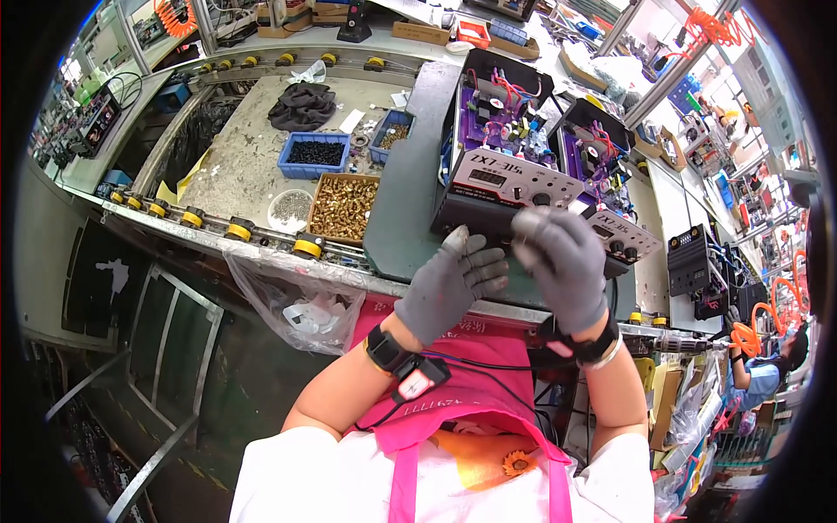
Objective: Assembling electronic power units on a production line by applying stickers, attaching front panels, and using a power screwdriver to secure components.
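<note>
machine (503, 181) between brown box (338, 238) and second machine (617, 232)

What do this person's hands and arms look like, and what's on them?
The left hand and right hand wear plain grey gloves with paler fingertips. Beyond the gloves are black straps, the left joined by a dark box with a whitish label. Black cables trail between; the short sleeves are white.

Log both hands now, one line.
left hand: gloved, near open-topped unit; right hand: gloved, near its front panel; grip: unclear; brass-coloured parts: left of unit
</note>
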Demonstrator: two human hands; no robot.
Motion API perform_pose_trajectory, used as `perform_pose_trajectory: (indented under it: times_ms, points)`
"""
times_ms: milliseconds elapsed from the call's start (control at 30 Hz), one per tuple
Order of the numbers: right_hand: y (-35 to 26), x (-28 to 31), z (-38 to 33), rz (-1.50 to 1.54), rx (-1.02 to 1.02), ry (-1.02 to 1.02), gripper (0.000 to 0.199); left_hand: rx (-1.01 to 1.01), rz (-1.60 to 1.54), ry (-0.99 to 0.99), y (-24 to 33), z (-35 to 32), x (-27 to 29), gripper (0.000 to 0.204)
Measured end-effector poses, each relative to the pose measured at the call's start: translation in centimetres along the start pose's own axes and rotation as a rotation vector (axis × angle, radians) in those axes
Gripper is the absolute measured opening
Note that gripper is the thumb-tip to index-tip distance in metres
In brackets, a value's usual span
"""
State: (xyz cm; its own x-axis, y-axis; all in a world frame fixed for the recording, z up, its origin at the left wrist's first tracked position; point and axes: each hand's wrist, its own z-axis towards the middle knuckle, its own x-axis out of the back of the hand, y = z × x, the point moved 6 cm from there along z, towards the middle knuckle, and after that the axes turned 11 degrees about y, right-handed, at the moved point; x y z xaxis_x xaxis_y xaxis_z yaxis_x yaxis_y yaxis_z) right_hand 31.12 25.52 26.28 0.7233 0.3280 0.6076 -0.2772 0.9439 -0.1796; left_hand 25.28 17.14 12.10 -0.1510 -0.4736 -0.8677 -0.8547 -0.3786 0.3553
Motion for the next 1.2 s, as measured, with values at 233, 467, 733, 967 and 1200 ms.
perform_pose_trajectory:
  times_ms: [233, 467, 733, 967, 1200]
  points:
    - [2.2, -2.0, 2.1, -0.181, 0.034, 0.058, 0.027, 0.066, -0.068, -0.036, -0.8, 2.7, 1.1, 0.044]
    - [2.6, -2.6, 1.7, -0.165, 0.007, 0.011, 0.028, 0.033, -0.059, -0.106, -1.6, 3.9, 1.4, 0.021]
    - [1.6, -3.0, 1.0, -0.351, 0.292, -0.012, 0.023, -0.072, 0.164, -0.061, -1.9, 4.1, 1.3, 0.034]
    - [2.1, -4.0, 1.3, -0.455, 0.307, -0.034, 0.029, -0.131, 0.271, 0.006, -1.9, 4.0, 1.3, 0.039]
    - [1.9, 0.1, 0.2, -0.397, 0.126, 0.02, 0.038, -0.122, 0.35, 0.01, -1.4, 2.5, 2.1, 0.045]
